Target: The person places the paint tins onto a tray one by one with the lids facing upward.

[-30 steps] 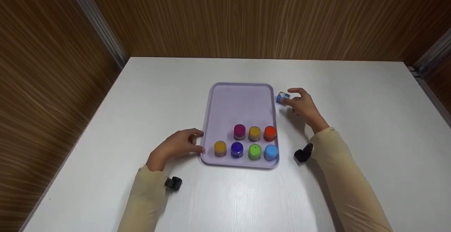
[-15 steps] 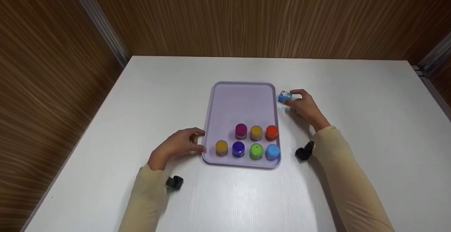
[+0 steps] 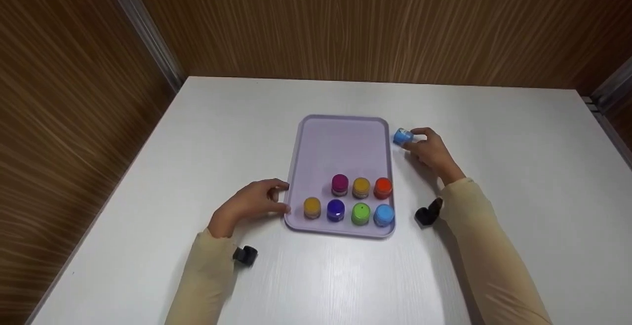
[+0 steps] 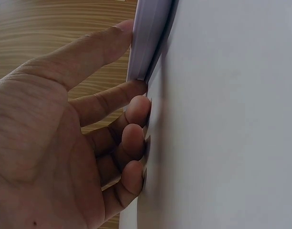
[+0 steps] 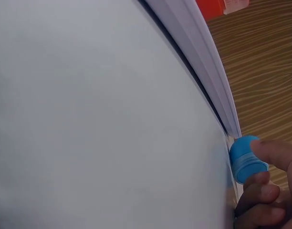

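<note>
My right hand [image 3: 430, 151] pinches a small blue jar [image 3: 403, 136] between thumb and fingers, just outside the far right side of a lilac tray [image 3: 340, 142]. The jar is tilted; in the right wrist view the thumb lies on its blue lid [image 5: 242, 145]. My left hand [image 3: 253, 199] touches the tray's left rim, with thumb and index finger spread apart along it. In the left wrist view the other fingertips [image 4: 132, 138] are bent beside the white tabletop.
Several lidded jars stand in two rows at the tray's near end: purple [image 3: 339, 184], yellow [image 3: 361, 187], red [image 3: 383, 187] behind; orange-yellow [image 3: 312, 207], dark blue [image 3: 335, 210], green [image 3: 361, 213], light blue [image 3: 383, 215] in front. A wood-grain wall [image 3: 345, 28] rises behind the table.
My right hand's index finger, apart from the blue jar earlier, has come in to it, and the jar has turned slightly. The left hand stays at the rim; the whole view shifts a little.
</note>
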The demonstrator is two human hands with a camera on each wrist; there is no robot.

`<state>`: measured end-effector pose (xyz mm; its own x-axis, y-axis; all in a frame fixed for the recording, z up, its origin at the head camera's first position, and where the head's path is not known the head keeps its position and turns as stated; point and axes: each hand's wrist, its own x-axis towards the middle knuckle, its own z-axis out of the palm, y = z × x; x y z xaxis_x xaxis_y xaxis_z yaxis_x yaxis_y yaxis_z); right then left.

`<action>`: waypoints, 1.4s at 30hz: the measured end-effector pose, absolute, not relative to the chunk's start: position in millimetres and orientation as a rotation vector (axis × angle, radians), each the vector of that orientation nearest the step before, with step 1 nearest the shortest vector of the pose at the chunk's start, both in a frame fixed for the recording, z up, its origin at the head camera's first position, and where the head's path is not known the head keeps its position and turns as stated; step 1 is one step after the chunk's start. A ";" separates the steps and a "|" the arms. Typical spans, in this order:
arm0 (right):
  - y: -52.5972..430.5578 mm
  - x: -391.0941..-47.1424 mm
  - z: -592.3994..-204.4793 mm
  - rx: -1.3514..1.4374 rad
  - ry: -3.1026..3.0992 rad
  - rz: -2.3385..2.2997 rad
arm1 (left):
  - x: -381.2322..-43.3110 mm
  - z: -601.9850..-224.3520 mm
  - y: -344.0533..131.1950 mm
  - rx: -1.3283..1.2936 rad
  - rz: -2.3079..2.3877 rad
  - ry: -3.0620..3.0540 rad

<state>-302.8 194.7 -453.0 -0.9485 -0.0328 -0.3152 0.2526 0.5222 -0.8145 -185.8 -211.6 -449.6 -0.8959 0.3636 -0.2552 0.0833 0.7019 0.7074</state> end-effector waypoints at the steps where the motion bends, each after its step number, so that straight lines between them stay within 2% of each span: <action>1: 195.0 -303.0 -453.0 0.191 2.476 -1.389 | -185.8 -449.4 -211.6 0.351 1.025 2.536; 42: 194.8 -296.5 -446.0 0.191 2.512 -1.338 | -186.0 -453.9 -214.5 0.323 1.034 2.533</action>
